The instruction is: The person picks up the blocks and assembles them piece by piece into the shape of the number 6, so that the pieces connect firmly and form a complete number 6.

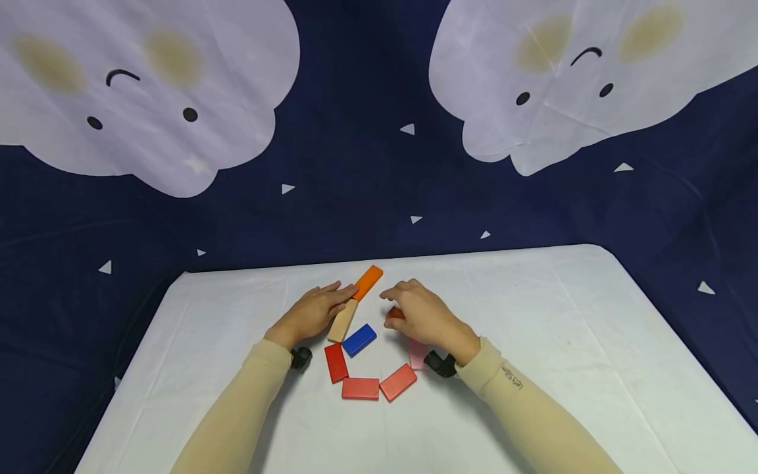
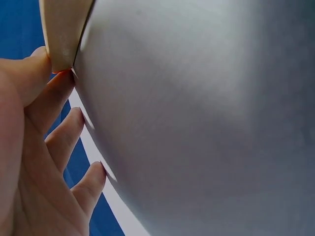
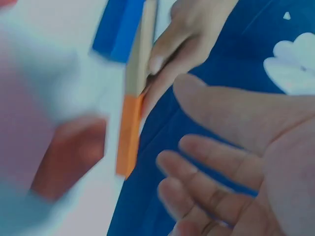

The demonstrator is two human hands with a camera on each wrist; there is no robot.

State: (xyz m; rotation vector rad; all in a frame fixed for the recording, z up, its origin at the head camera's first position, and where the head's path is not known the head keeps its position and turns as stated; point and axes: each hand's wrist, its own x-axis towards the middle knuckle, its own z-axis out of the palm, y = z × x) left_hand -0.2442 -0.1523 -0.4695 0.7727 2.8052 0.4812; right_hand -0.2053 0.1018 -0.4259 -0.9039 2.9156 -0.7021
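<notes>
My left hand lies along a plain wooden block and an orange block set end to end. Its thumb and index finger touch them near the joint, while the other fingers spread over the cloth in the left wrist view. Above a brownish-red block, partly hidden, hovers my right hand. In the right wrist view its fingers are relaxed, thumb apart, with nothing between them. Between the hands a blue block rests by the wooden block's near end. A pink block shows partly under the right wrist.
A red block and two lighter red blocks, one flat across the front and one slanted, curve round the near side. All lie on a white-covered table. Behind its far edge hangs a dark blue cloth with clouds.
</notes>
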